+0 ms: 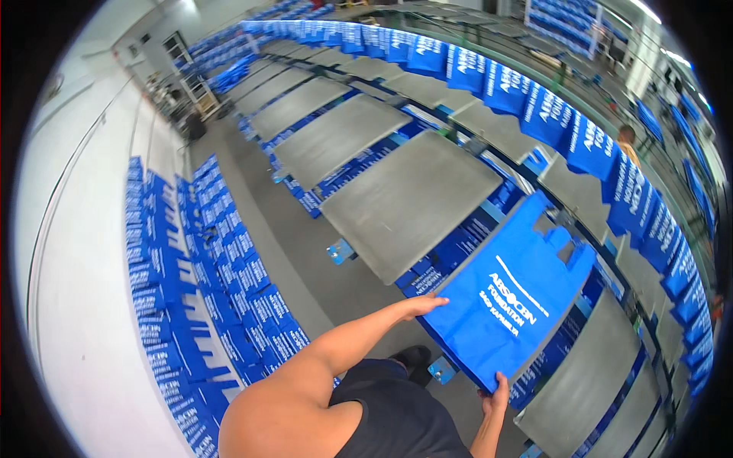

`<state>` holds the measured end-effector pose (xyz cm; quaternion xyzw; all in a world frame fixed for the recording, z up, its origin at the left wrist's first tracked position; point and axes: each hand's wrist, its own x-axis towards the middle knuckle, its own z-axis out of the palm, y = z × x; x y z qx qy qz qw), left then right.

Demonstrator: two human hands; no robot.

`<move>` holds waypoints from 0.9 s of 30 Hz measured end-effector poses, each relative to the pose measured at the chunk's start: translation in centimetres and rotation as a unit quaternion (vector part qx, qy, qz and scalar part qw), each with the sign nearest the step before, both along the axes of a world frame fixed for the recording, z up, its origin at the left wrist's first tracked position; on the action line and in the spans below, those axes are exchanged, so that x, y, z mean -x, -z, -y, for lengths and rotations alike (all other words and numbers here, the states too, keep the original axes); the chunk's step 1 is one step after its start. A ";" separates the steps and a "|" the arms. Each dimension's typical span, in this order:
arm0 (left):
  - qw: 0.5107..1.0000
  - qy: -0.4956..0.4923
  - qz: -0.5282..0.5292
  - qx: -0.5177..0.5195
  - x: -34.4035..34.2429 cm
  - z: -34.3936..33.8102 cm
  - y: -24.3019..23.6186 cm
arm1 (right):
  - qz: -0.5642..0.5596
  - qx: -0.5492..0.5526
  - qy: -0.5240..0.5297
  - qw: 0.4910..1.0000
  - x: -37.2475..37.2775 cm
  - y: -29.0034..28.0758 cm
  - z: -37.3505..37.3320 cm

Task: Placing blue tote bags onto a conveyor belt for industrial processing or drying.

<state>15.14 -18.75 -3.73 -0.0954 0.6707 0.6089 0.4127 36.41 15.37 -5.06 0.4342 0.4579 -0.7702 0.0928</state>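
Atop a grey desk (533, 356), the blue bag (496, 298) lies spread, white print uppermost, handles directed away from the person. The left hand (424, 304) holds the bag's left bottom corner; its fingers are partly hidden and appear to sit beneath. The right hand (495, 395) grips the right bottom corner, thumb on top. A second desk (412, 202) stands beside, to the left. Hanging bags (544, 114) line the far side.
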 end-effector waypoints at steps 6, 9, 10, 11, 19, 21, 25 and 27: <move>0.998 0.032 0.052 -0.004 0.5 0.2 -2.3 | 0.017 0.054 -0.018 0.998 1.2 0.1 -1.5; 0.997 0.041 0.061 -0.022 1.1 0.4 -1.4 | 0.008 0.062 -0.009 0.998 1.8 0.0 -1.0; 0.995 0.038 0.074 -0.046 1.1 0.4 -1.2 | 0.001 0.045 0.003 0.999 1.9 -0.1 -0.7; 0.992 0.041 0.087 -0.079 1.2 0.3 -1.0 | -0.004 0.029 0.017 0.999 2.1 -0.2 -0.3; 0.970 0.003 -0.017 -0.244 2.0 1.8 -11.4 | -0.136 -0.069 0.042 0.987 4.4 -13.9 1.6; 0.943 -0.001 0.007 -0.332 2.4 6.2 -16.4 | -0.217 -0.050 0.069 0.973 5.5 -21.0 4.2; 0.871 -0.053 0.036 -0.488 1.4 19.6 -25.9 | -0.374 0.027 -0.005 0.927 8.2 -33.8 16.2; 0.865 -0.105 0.020 -0.491 0.6 28.1 -30.0 | -0.423 0.077 -0.078 0.899 10.9 -38.2 23.7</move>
